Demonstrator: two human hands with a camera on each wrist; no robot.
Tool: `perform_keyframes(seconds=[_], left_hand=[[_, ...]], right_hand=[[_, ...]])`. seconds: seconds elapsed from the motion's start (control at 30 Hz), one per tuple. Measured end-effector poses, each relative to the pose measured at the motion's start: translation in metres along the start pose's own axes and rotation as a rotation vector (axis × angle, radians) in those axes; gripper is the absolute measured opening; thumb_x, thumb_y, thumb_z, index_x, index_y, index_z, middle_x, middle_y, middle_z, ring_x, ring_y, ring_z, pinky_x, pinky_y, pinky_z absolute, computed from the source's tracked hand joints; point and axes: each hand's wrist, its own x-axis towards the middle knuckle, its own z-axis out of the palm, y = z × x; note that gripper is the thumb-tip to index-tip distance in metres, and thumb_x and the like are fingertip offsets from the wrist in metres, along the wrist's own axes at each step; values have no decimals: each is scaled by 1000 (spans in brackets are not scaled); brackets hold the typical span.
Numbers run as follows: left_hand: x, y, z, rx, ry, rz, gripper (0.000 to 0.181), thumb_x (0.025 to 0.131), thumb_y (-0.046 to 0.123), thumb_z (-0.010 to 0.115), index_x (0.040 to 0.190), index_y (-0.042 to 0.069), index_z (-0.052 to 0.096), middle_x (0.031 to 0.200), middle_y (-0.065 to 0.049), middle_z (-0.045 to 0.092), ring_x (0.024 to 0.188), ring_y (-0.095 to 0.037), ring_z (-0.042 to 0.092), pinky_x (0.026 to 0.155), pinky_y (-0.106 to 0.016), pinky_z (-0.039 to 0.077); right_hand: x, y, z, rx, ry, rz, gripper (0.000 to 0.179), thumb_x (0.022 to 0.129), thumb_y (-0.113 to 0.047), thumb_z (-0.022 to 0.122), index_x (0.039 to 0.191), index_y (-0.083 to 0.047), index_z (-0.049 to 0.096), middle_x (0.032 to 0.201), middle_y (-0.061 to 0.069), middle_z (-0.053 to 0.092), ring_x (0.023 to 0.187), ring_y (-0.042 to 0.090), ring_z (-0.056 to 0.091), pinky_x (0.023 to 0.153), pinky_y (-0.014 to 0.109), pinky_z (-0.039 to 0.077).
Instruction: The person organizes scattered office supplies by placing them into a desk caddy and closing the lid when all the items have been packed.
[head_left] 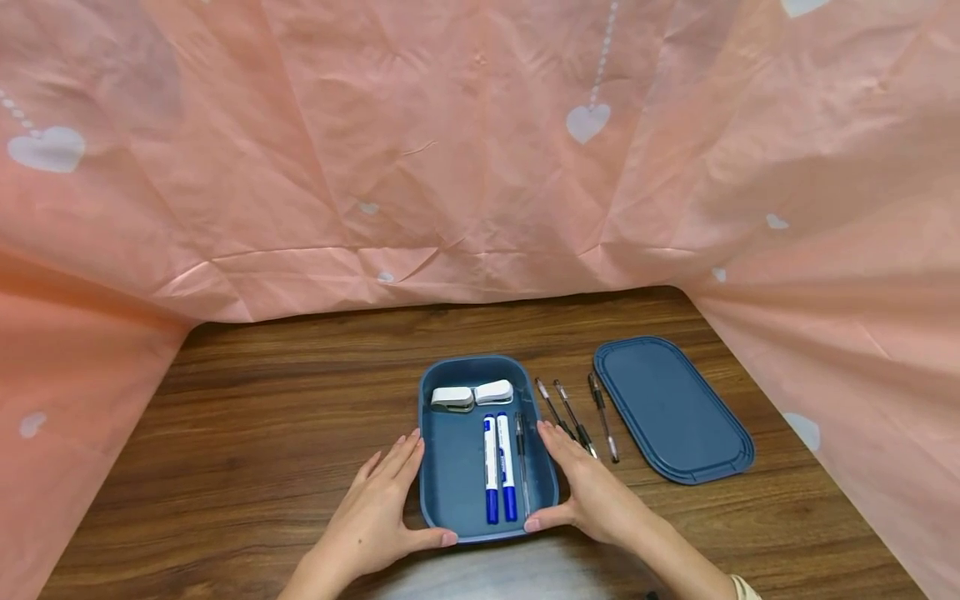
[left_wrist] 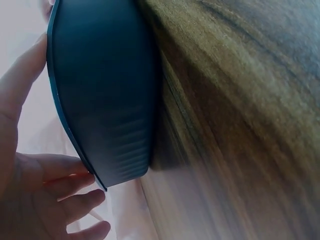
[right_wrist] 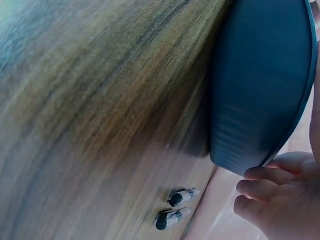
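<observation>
A blue rectangular storage box (head_left: 457,467) stands without its lid on the wooden table. My left hand (head_left: 378,508) lies at its near left corner, fingers straight along the left side, thumb at the near rim. At the near right corner, my right hand (head_left: 592,492) touches the box the same way. Inside, two white staplers (head_left: 453,398) lie end to end at the far side. Two whiteboard markers with blue caps (head_left: 491,471) and a clear gel pen (head_left: 521,454) lie lengthwise at the right. The wrist views show the outer walls of the box (left_wrist: 100,90) (right_wrist: 260,85).
Three more gel pens (head_left: 602,417) lie on the table just right of the box. Beyond them rests the flat blue lid (head_left: 675,412). A pink curtain (head_left: 480,167) with white hearts surrounds the wooden table (head_left: 262,417) at the back and sides.
</observation>
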Motion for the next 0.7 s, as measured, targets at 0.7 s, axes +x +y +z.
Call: perform_keyframes(seconds=[0.7], left_hand=[[0,3,-3,26,-6,-11,117,62,72,75,148,2,37,156,-14,35,144,-37,31,114,-60,27]], right_hand=[[0,3,-12,-57,157,2,95,72,-53,76,145,-2,42,130,20,62,116,36,62,91,45,54]])
